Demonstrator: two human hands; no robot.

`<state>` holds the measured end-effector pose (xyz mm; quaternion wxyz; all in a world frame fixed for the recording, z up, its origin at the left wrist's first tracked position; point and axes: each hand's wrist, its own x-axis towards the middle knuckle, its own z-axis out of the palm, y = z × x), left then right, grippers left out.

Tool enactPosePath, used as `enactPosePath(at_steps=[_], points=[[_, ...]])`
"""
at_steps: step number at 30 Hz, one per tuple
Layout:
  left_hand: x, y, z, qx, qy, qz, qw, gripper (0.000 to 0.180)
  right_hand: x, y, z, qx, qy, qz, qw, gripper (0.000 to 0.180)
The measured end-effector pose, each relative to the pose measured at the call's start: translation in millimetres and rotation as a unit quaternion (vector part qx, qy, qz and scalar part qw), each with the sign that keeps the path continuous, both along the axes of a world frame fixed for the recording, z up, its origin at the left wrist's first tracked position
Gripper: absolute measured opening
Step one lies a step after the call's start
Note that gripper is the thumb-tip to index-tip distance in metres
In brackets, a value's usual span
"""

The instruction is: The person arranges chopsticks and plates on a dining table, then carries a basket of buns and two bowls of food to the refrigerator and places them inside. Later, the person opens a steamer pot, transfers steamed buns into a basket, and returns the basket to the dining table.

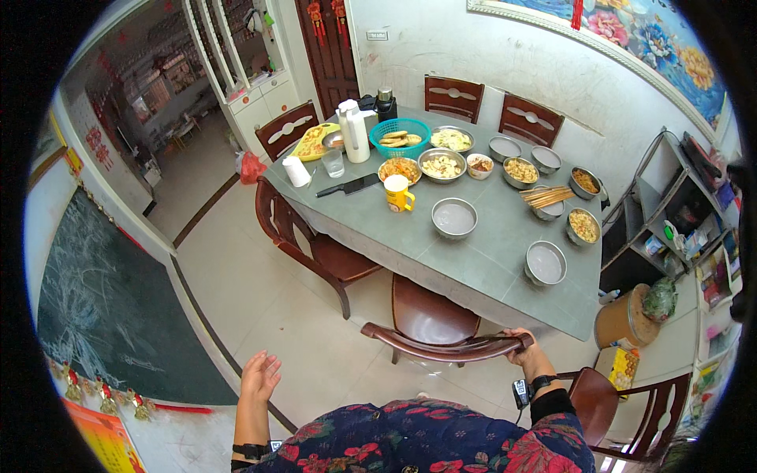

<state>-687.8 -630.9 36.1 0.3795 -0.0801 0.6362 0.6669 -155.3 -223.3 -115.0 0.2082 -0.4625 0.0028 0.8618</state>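
A: Right hand (520,344) is on the wooden chair (441,331), fingers curled over the right end of its curved top rail. Firm grip there.

B: And the chair itself?

A: Directly ahead of the person, its brown seat partly tucked under the near edge of the grey-green table (473,260). The rail runs leftward from the hand, so the hand sits at its far right tip.

B: Left hand?

A: Left hand (260,376) is free, fingers spread wide, palm open, held over the pale floor tiles, well apart from the chair's left end. Holding nothing.

B: What's on the table?

A: Plenty. Metal bowls (455,217) of food and pale liquid, a yellow mug (398,193), a cleaver (348,186) lying flat, a teal basket (400,136) with flat breads, a white jug (355,132), chopsticks (548,196) laid across one bowl.

B: Other chairs?

A: One at the table's left side (315,240), two along the far wall, one at the lower right just beside the person's right forearm.
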Motion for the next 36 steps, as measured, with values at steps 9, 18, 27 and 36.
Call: enactPosePath(at_steps=[9, 18, 27, 36], points=[[-29.0, 48.9, 11.8, -0.006, 0.002, -0.033, 0.999, 0.025, 32.2, -12.1, 46.4, 0.184, -0.281, 0.171, 0.926, 0.041], [-164.3, 96.8, -1.8, 0.058, 0.009, -0.088, 0.994, 0.025, 1.2, -41.4, 211.0, 0.417, -0.329, -0.094, 0.842, 0.041], [-333.8, 89.6, 1.5, 0.079, -0.003, -0.133, 0.988, 0.031, -291.9, -17.3, 336.2, 0.513, 0.065, -0.163, 0.840, 0.041], [-430.6, 9.0, -39.5, -0.004, -0.030, 0.027, 0.999, 0.049, -549.0, 118.4, 247.6, 0.304, 0.025, -0.113, 0.946, 0.039]])
